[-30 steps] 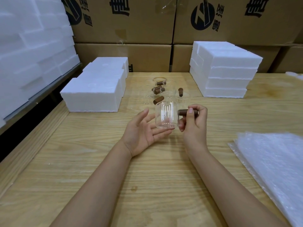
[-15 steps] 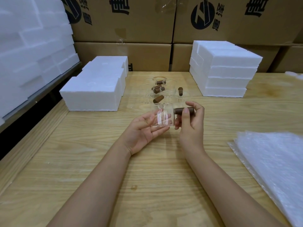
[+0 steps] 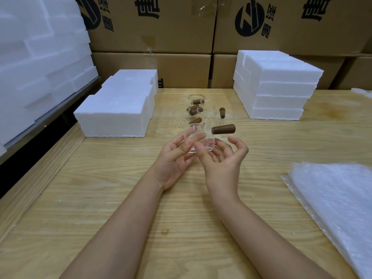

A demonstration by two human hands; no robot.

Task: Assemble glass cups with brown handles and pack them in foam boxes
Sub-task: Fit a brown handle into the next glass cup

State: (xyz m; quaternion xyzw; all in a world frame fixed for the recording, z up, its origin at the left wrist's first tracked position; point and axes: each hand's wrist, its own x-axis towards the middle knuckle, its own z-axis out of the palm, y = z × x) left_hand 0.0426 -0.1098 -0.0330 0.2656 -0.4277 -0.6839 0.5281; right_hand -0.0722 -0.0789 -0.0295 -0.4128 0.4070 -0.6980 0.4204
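A clear glass cup with a brown handle sticking out to its right is held just above the wooden table. My left hand is palm up, its straight fingers under and against the glass. My right hand is also palm up below the handle, fingers loosely curled, thumb touching the cup's base, off the handle. Behind lie several more glass cups with brown handles. White foam boxes stand at the left, and a stack of foam boxes at the right.
A pile of clear bubble-wrap sheets lies on the table at the right. Cardboard cartons form a wall at the back. More white foam pieces are stacked on a ledge at far left.
My right hand has let go of the brown handle and dropped under the cup, palm up. The cup has tilted and sunk a little onto my left fingers.
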